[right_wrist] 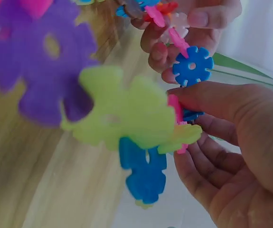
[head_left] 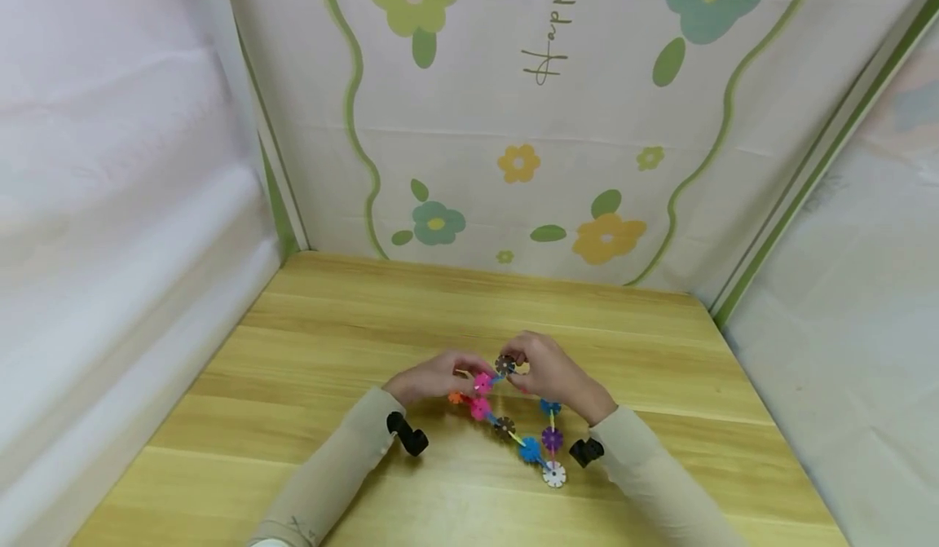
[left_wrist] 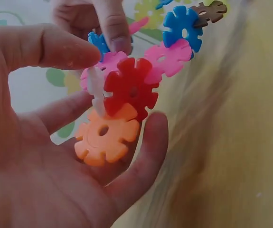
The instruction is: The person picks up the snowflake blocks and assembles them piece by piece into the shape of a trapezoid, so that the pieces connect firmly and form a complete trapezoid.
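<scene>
A chain of slotted flower-shaped plastic discs, joined edge to edge, runs between both hands in a loop shape. My left hand (head_left: 440, 374) pinches a whitish disc (left_wrist: 96, 90) beside a red disc (left_wrist: 127, 85); an orange disc (left_wrist: 107, 135) hangs over the palm. Across from it, my right hand (head_left: 552, 372) pinches a pink disc (right_wrist: 175, 108) between thumb and fingers, with a blue disc (right_wrist: 192, 67) just beyond the thumb. Yellow-green discs (right_wrist: 127, 111) and a purple disc (right_wrist: 46, 57) follow along the chain. Nearest my body is a white disc (head_left: 554, 474).
The chain lies over a wooden table (head_left: 330, 319). A flower-printed cloth wall (head_left: 469, 123) rises behind, with pale cloth walls (head_left: 125, 164) on the sides. Black wrist straps (head_left: 407, 434) sit on both sleeves.
</scene>
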Available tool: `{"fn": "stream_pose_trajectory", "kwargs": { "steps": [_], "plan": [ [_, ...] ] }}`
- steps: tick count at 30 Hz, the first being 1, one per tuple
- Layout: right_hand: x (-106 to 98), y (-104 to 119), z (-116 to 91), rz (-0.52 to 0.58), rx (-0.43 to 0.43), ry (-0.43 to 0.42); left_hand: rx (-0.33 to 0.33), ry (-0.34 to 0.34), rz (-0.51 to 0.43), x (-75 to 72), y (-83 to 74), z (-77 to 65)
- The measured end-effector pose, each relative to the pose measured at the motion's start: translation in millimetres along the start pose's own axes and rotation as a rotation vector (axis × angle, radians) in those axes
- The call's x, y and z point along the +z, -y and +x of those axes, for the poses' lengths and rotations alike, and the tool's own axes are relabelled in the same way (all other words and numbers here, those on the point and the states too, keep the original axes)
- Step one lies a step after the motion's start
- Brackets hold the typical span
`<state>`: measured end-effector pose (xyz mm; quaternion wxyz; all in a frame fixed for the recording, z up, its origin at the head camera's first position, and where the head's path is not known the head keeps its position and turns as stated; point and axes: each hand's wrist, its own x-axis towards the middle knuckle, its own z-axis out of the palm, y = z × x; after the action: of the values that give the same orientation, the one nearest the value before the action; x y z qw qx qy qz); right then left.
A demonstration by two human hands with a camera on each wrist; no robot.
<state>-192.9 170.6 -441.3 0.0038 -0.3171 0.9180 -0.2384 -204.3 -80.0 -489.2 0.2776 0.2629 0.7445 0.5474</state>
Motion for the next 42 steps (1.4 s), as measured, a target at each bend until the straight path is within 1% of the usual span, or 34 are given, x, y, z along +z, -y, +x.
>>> {"fn": "stream_pose_trajectory", "kwargs": {
  "steps": [5,8,11,14,18,21,29,34,38,42],
  "plan": [
    [-7,0,-3,-0.036,-0.089,0.032,0.020,0.017,0.043,12.4,-2.3,5.0],
    [-9,-1,-6,-0.050,-0.117,0.039,0.032,-0.004,0.048,17.5,-2.1,7.5],
    [-11,-2,-8,-0.062,-0.130,0.035,0.035,-0.040,0.050,20.3,-0.6,8.7],
    [-12,-3,-11,-0.077,-0.136,0.021,0.029,-0.075,0.022,21.0,1.1,8.6],
    [-13,-3,-13,-0.096,-0.146,0.009,0.033,-0.092,-0.027,20.0,2.1,7.1],
    [-14,-2,-14,-0.104,-0.159,0.002,0.031,-0.091,-0.051,19.6,2.2,6.2],
    [-18,1,-15,-0.132,-0.203,-0.022,-0.003,-0.099,-0.122,18.8,2.6,6.6],
    [-19,3,-14,-0.150,-0.218,-0.024,0.013,-0.090,-0.187,18.3,3.1,8.4],
    [-20,4,-14,-0.155,-0.225,-0.025,0.022,-0.091,-0.199,18.5,2.3,8.9],
    [-20,4,-13,-0.161,-0.237,-0.039,0.019,-0.116,-0.186,19.6,-0.1,8.8]
  ]
}}
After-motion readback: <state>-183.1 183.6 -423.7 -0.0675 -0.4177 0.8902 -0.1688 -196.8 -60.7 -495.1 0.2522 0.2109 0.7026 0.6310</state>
